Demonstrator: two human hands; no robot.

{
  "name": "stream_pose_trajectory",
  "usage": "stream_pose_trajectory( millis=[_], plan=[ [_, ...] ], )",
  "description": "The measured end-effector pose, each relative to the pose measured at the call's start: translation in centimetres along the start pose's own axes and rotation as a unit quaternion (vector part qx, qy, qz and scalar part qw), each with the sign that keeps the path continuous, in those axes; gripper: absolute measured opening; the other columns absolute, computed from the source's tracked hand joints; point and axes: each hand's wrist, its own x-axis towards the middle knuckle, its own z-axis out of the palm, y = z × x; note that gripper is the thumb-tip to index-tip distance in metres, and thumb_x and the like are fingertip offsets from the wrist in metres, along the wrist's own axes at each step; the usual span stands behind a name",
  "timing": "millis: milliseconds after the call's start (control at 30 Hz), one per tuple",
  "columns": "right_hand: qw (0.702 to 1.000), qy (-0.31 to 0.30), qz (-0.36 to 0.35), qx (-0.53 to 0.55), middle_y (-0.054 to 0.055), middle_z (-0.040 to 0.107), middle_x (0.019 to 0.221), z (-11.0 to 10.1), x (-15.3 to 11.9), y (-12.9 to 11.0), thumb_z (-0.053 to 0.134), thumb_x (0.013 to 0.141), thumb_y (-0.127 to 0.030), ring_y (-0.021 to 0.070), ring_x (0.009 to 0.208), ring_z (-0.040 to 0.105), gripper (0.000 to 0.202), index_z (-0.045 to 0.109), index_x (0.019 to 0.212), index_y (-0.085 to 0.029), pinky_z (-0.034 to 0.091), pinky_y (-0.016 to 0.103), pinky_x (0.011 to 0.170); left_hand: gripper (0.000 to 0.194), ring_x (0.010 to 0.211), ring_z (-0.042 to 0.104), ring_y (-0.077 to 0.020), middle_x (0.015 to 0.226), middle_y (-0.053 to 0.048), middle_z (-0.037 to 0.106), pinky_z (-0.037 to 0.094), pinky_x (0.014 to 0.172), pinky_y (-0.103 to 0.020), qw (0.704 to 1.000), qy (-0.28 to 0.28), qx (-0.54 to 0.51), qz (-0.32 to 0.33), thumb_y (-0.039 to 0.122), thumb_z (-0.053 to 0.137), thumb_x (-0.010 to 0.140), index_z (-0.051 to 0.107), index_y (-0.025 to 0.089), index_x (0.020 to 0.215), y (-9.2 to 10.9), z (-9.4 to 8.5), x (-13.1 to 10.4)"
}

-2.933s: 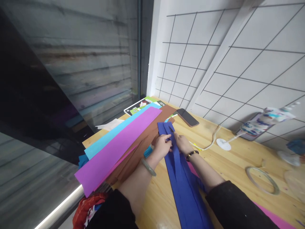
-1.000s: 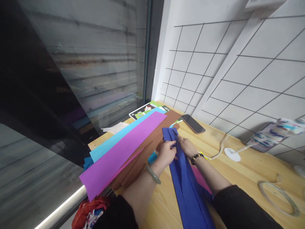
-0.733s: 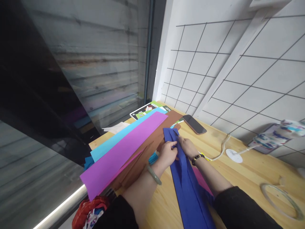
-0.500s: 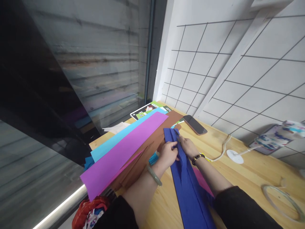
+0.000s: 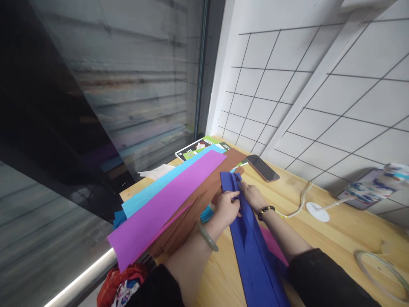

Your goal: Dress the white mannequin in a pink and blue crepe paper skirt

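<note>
Near edge, lower left: red bundle with patterned fabric beside it. Blue sheets run from the bottom edge up to frame centre, slit lengthwise into strips, lying on the bench. Pink sheet pokes out beside them, by the right forearm. Clear ring at lower right.

Left hand: on the blue sheets near their far end, fingers curled; can't tell if they pinch a strip. Right hand: just beside it, clamped on a dark pointed tool that sits over the blue sheets' far end. Tool mostly hidden, type unclear.

Left of the hands: purple sheet on top, light blue sheet showing along its far side, brown sheets on its near side and beyond its end.

Farther: white stand at right, white cable, dark phone past the right hand, booklet beyond the light blue sheet. Back: grid wall, window at upper left.
</note>
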Motion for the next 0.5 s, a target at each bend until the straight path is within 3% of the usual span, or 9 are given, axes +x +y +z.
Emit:
stream_pose_trajectory(
  millis=[500],
  plan=[
    [0.996,0.014,0.006,0.091,0.008,0.057,0.116,-0.13,-0.58,-0.47,0.052,0.088,-0.033,0.0189,0.096,0.059,0.031,0.055,0.114,-0.017,0.05,0.039,0.081,0.039,0.05,0.056,-0.0059,0.094,-0.008,0.066,0.048,0.041,-0.016,1.0,0.005,-0.01,-0.003,0.011,0.049,0.078,0.06,0.012,0.115,-0.15,0.05,0.2]
  ],
)
